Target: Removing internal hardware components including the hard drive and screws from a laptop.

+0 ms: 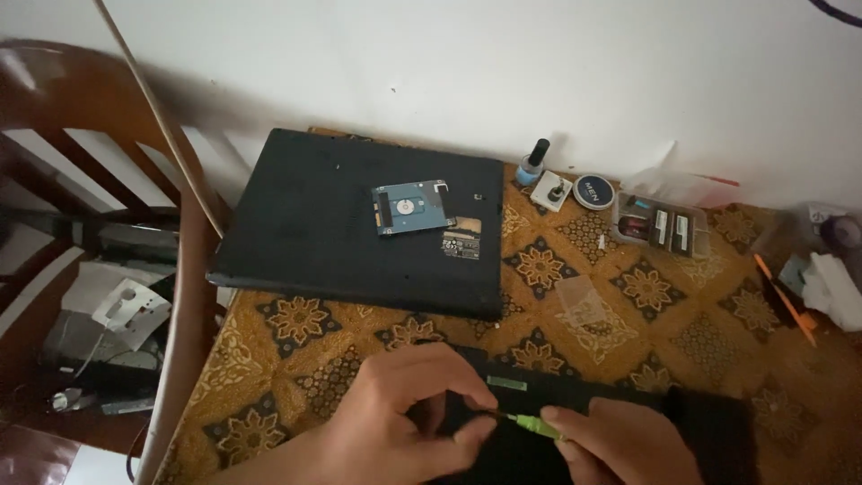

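White wall is backing a table (296,359) covered in a brown cloth with gold floral medallions. Wooden chair rails are standing off to the left edge.

Both my hands are working low in the frame, over a black flat device (628,409) lying at the near edge of the table. My left hand (395,422) is curling inward, thumb and forefinger pinched together on the thin dark tip of a small tool (530,424). My right hand (620,445) is gripping the bright green handle of that same tool, fingers closed around it. The tool is lying nearly level between the two hands, just above the black device. I cannot tell whether its tip is touching the device.

Farther back, a closed black laptop (314,224) is sitting bottom side up, with a bare hard drive (410,207) resting on top of it and a small label just beside the drive. Toward the wall on the right, a small bottle with a dark cap (532,162), a round tin (593,191) and a clear parts box (660,226) are lined up near each other. An orange pry tool (783,299) is lying well apart at the right edge.
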